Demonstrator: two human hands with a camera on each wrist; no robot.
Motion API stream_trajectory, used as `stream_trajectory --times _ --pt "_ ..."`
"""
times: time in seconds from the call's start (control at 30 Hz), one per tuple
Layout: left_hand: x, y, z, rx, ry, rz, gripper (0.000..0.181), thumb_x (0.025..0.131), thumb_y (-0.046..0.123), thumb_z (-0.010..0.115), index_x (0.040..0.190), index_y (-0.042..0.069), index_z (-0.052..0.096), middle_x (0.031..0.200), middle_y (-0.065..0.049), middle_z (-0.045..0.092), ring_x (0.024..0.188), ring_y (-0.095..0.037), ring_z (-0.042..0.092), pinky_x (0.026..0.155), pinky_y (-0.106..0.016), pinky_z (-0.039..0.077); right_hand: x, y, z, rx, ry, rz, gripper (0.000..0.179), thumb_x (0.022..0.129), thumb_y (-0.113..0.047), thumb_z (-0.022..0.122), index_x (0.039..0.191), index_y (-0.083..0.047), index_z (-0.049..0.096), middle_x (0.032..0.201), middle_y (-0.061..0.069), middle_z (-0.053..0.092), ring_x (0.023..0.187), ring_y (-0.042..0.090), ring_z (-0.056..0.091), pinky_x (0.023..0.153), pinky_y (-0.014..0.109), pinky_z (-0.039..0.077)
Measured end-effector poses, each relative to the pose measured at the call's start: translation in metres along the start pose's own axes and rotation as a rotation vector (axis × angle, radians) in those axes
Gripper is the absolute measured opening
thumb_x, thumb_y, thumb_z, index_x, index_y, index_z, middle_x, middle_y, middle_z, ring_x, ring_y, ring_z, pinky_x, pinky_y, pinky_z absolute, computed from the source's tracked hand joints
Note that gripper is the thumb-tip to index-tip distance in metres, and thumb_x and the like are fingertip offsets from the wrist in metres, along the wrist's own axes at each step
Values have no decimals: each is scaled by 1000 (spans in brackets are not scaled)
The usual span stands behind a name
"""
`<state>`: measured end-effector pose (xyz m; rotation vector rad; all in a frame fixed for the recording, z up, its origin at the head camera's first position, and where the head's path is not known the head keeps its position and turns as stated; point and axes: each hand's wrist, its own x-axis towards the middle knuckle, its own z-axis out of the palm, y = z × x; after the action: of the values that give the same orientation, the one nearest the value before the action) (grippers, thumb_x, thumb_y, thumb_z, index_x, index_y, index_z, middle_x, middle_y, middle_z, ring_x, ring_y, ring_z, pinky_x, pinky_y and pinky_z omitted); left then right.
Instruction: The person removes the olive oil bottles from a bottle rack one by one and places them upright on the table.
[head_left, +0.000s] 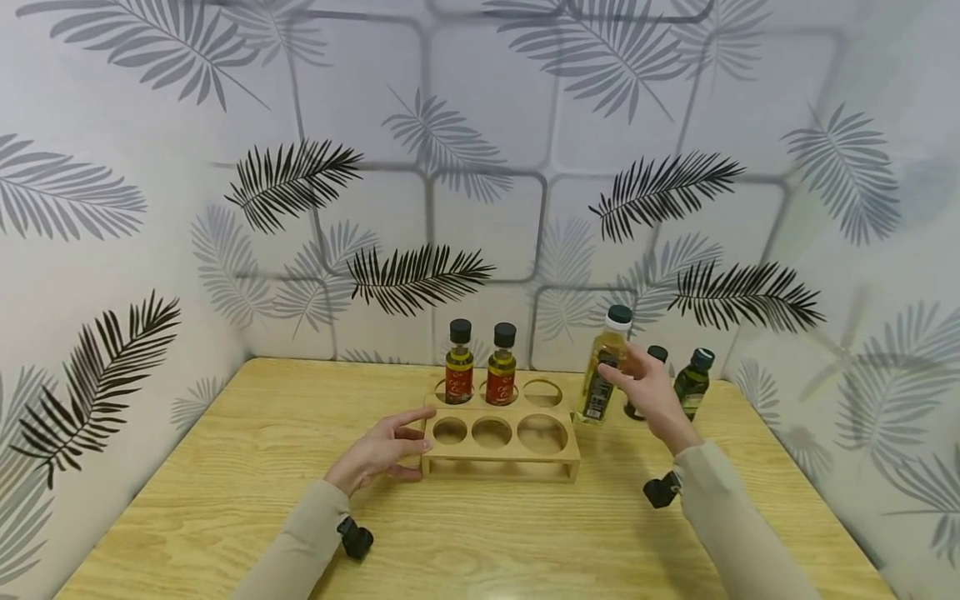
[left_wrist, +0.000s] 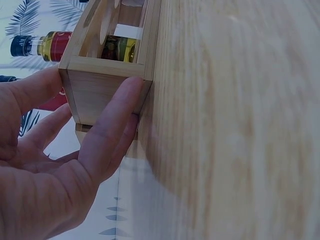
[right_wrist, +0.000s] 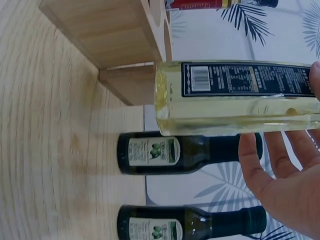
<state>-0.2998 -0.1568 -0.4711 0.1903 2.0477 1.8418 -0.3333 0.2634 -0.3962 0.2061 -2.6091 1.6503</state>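
Note:
A two-tier wooden rack (head_left: 501, 468) with round holes stands on the table. Two red-labelled oil bottles (head_left: 459, 379) with black caps sit in its back row, at the left and middle holes. My left hand (head_left: 381, 450) touches the rack's left end, its fingers spread and straight along the end panel (left_wrist: 100, 95). On the right, my right hand (head_left: 647, 392) grips a clear bottle of pale yellow oil (right_wrist: 240, 107) with a dark label and a green cap. That bottle hangs tilted beside the rack's right end, its base off the table in the right wrist view.
Two dark green bottles (right_wrist: 195, 152) with pale labels stand on the table at the right, behind my right hand. The wooden table (head_left: 480, 542) meets a wall (head_left: 495, 225) patterned with leaves. The rack's back right hole (head_left: 542, 394) and front holes (head_left: 492, 433) hold nothing.

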Motion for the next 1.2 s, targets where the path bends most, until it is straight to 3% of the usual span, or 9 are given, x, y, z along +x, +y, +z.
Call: stream_trajectory --times 0.33,0.6,0.93,1.2 --pt "0 0 -2 -4 -6 -9 60 95 13 65 150 23 42 142 -27 38 123 -35 51 81 -47 60 -1 19 -14 -55 -15 45 99 90 -51 66 159 -8 9 160 25 19 145 44 24 112 63 32" --pt "0 -2 -3 -1 -15 0 60 96 13 65 151 22 41 144 -27 37 126 -37 48 80 -47 60 -1 37 -23 -73 -53 26 95 93 -45 66 158 -4 11 159 27 20 143 45 27 110 62 34" --pt "0 -2 -2 0 -23 4 60 96 13 65 151 21 42 144 -28 36 127 -39 47 81 -48 59 -3 47 -27 -91 -99 57 93 93 -42 66 157 -3 12 159 28 18 142 48 25 110 64 32" --pt "1 0 -2 4 -13 -6 60 95 13 65 150 22 42 143 -27 37 123 -35 51 80 -47 60 -3 53 -28 -83 -123 24 91 95 -38 66 156 1 12 158 28 20 141 48 28 110 64 33"
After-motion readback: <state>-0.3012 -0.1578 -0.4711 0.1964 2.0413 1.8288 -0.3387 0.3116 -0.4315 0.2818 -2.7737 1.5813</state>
